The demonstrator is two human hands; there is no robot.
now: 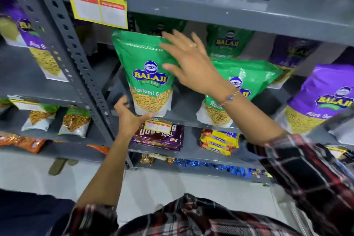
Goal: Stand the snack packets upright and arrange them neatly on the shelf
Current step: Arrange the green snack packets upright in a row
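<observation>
A green Balaji Ratlami Sev packet (145, 74) stands upright at the front left of the grey shelf (183, 120). My left hand (130, 119) is open under its bottom left corner, thumb touching the base. My right hand (188, 61) lies flat with spread fingers against the packet's upper right side. A second green packet (249, 80) leans to the right behind my right wrist. Two more green packets (228, 42) stand at the back. A purple Aloo Sev packet (323, 97) leans at the right.
A perforated grey upright (76, 57) borders the bay on the left, with purple packets (28, 30) beyond it. A price card (99, 7) hangs from the shelf above. Biscuit packs (218, 142) and a purple pack (159, 136) lie on the shelf below.
</observation>
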